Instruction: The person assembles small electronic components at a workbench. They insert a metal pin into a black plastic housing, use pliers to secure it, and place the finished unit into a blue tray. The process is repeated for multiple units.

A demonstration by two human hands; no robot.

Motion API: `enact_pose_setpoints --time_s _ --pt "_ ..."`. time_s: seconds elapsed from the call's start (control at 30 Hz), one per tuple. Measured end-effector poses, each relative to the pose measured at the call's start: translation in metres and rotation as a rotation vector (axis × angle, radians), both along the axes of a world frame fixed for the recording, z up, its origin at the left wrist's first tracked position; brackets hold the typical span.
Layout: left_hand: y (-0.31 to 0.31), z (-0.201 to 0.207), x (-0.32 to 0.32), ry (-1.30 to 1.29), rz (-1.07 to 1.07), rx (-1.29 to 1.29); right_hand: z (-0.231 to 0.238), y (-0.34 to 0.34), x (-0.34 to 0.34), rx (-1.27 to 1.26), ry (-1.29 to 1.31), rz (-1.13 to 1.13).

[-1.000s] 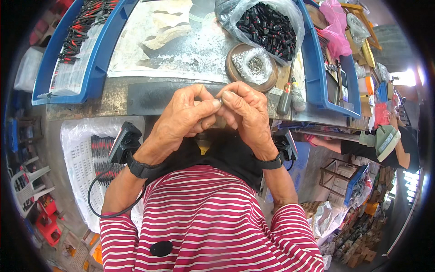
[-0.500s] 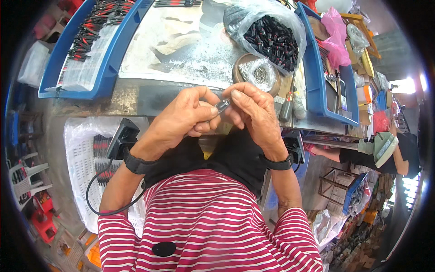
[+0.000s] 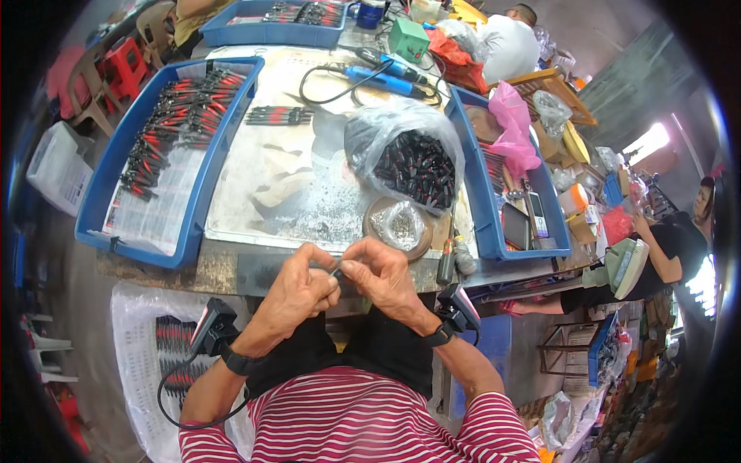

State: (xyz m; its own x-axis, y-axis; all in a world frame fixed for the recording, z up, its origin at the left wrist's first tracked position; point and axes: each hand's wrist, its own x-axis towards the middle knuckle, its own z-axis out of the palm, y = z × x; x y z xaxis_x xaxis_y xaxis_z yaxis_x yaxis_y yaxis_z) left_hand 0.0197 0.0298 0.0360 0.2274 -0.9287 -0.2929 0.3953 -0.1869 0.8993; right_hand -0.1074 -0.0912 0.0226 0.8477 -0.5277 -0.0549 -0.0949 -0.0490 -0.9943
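Note:
Just past the table's near edge, my left hand (image 3: pixel 297 295) pinches a small dark piece (image 3: pixel 337 273) with a shiny end. It is mostly covered by fingers, so its kind is unclear. From the other side, my right hand (image 3: pixel 380 282) closes thumb and forefinger on that same piece. Beyond the hands, a clear plastic bag (image 3: pixel 363 127) lies open, full of small black parts (image 3: pixel 415 170) with red marks. Closer to me is a round brown dish (image 3: pixel 378 224) holding a plastic bag of tiny metal bits (image 3: pixel 403 224). A dark-handled tool (image 3: pixel 446 262) lies right of the dish.
A blue tray (image 3: pixel 202 177) of black-and-red tools is at left; another blue tray (image 3: pixel 482 208) holds a phone (image 3: pixel 536 214) at right. Blue corded tools (image 3: pixel 386 79) lie farther back. A white basket (image 3: pixel 133 363) stands below left. At far right is another person (image 3: pixel 664 251).
The view has tilted up, showing more of the table's far side. Both hands have drawn closer together, and the small piece is now more covered by the fingers.

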Motion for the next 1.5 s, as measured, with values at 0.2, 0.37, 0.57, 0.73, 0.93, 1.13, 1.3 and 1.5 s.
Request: enact_pose_setpoints --time_s 0.2,0.37,0.57,0.73,0.93,1.13,1.3,1.5 --pt "0.000 0.002 0.002 0.006 -0.007 -0.025 0.000 0.000 0.003 0.010 -0.040 0.014" --pt "-0.001 0.001 0.002 0.005 0.011 -0.062 -0.002 0.004 0.004 -0.167 -0.107 -0.064" --pt "-0.002 0.001 0.006 -0.023 0.012 -0.088 0.001 0.006 0.014 -0.229 -0.085 -0.098" --pt "-0.004 0.003 0.015 -0.011 0.019 -0.105 0.016 -0.007 0.021 -0.121 -0.007 0.009" --pt "-0.003 0.014 0.041 -0.076 0.008 -0.116 0.040 -0.019 0.033 -0.350 0.016 0.229" --pt "-0.004 0.025 0.061 -0.129 -0.043 -0.093 0.057 -0.035 0.058 -1.163 -0.227 0.341" --pt "-0.009 0.031 0.075 -0.232 -0.038 -0.132 0.057 -0.038 0.079 -1.227 -0.323 0.400" --pt "-0.022 0.036 0.105 -0.572 0.017 -0.197 0.054 -0.053 0.105 -1.189 -0.366 0.358"
